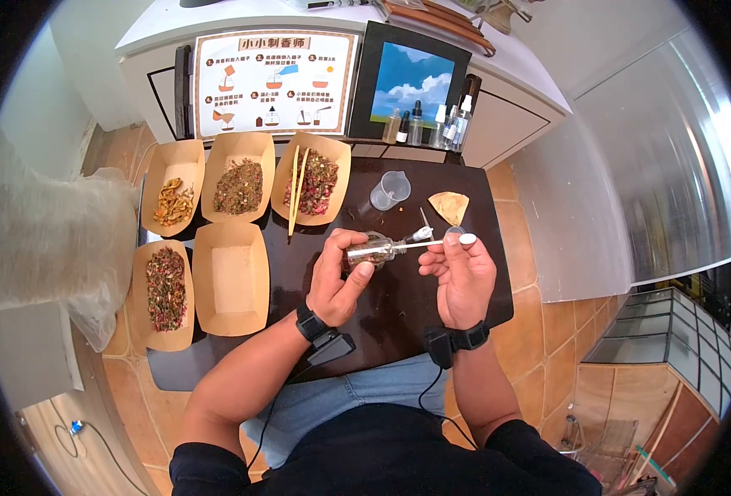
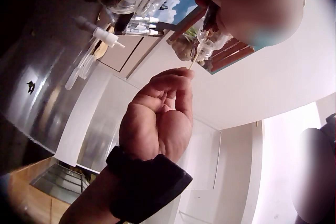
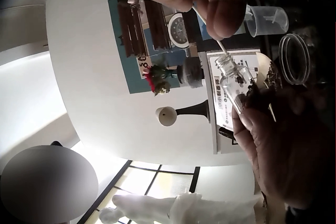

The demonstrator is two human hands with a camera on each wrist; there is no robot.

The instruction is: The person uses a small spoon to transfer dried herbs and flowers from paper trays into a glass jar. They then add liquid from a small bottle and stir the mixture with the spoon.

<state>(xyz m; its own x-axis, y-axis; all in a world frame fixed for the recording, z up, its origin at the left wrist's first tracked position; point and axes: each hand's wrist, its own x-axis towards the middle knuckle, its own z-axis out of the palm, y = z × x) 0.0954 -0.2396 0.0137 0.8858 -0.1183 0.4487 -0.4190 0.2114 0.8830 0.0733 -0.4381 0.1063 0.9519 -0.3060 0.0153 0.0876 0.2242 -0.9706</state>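
Observation:
My left hand (image 1: 338, 281) grips a small clear glass bottle (image 1: 370, 252), which is tipped onto its side with its mouth toward the right. Dark dried plant bits show inside the bottle in the right wrist view. My right hand (image 1: 466, 285) pinches a thin white stick (image 1: 419, 244) with a rounded white end (image 1: 467, 239). The stick's other end passes into the bottle's neck (image 3: 224, 62). Close behind the bottle sits a clear round dish (image 3: 294, 58). A white dropper top (image 2: 106, 37) lies on the dark table between the hands and the folded brown filter paper (image 1: 448, 207).
Brown paper trays stand on the left, several with dried flowers or herbs (image 1: 237, 186), one bare inside (image 1: 231, 281). Yellow tongs (image 1: 298, 190) lie across one. A clear measuring cup (image 1: 390, 190) stands ahead. Small bottles (image 1: 427, 128) line the back, beside an instruction board (image 1: 274, 83).

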